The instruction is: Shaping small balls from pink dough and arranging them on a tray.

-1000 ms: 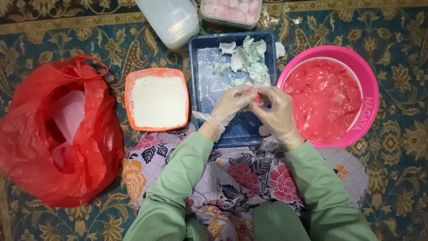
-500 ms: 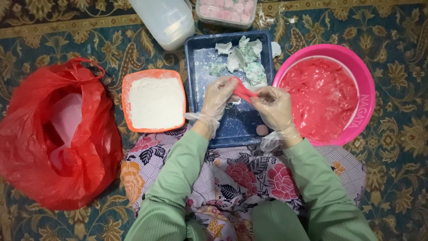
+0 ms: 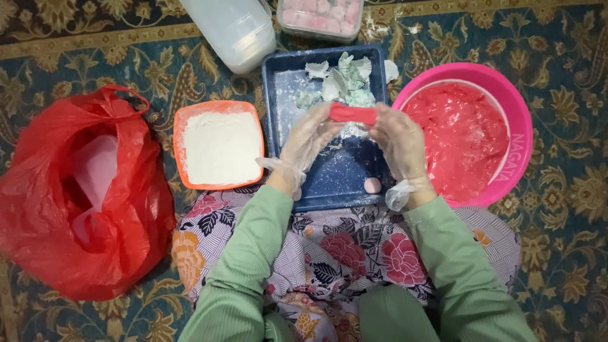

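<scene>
Far to the left of the hands a red plastic bag (image 3: 76, 190) lies open on the patterned carpet (image 3: 570, 266). Nearer, just left of the left hand, stands an orange tub of white flour (image 3: 218, 145). The left hand (image 3: 310, 136), in a clear plastic glove, pinches the left end of a red strip of dough (image 3: 353, 113); the right hand (image 3: 398, 140), gloved the same way, pinches its right end, so the dough stretches between the fingertips of both. Beneath the hands sits a dark blue tray (image 3: 326, 183) dusted with flour, with pale green-and-white pieces (image 3: 339, 82) at its far end and a small pink ball (image 3: 373, 185) just below the right hand. Right of the right hand, a pink basin (image 3: 516, 120) holds red dough (image 3: 459, 139). Beyond the tray lie a translucent white container (image 3: 234, 25) and a clear box of pink pieces (image 3: 320, 16).
</scene>
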